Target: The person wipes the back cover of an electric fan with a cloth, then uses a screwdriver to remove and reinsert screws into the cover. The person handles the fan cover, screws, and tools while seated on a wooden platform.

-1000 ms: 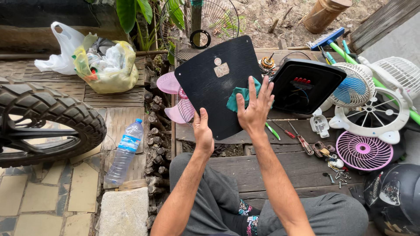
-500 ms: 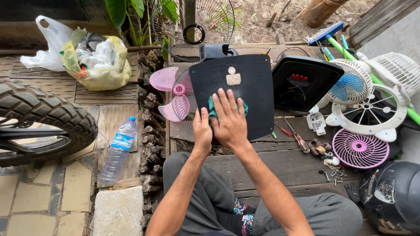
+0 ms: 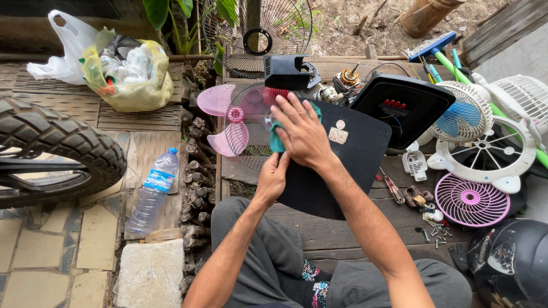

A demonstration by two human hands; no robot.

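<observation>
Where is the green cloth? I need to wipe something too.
In the head view, the green cloth is under the right hand, pressed on the black panel's left edge, beside the pink fan blade.

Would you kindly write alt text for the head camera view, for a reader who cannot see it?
A seated person's right hand presses a teal cloth on a black fan base panel that the left hand steadies. Fan grilles, a pink fan blade, screws and a plastic bottle lie around.

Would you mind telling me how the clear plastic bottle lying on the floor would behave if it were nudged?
The bottle lies on its side, so it would probably roll. It looks nearly empty, so likely light and easily dented. The smooth plastic may be somewhat slippery.
</observation>
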